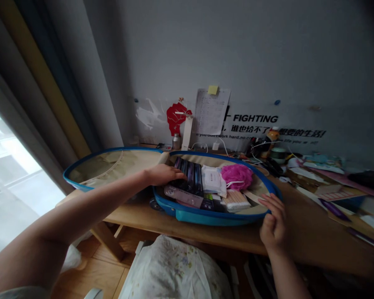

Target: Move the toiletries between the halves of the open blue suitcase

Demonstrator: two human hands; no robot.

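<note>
Touching one blue suitcase point(205, 216): left hand point(162, 174) inside, right hand point(272, 224) at rim

The person's left arm point(81, 211) was bare along all of its visible length, from the upper arm at 8 o'clock to the left hand point(163, 174) near the centre. It looked broad close to the camera and narrowed toward the wrist. At 7 o'clock, in the very corner, a strip of pale grey cloth point(9, 293) showed, seemingly the edge of a short sleeve. The right forearm point(288, 270) came in at 5 o'clock, also uncovered, and ended in the right hand point(272, 224), whose wrist and fingers point(276, 207) were bare. The nails were too small and blurred to describe.
</note>
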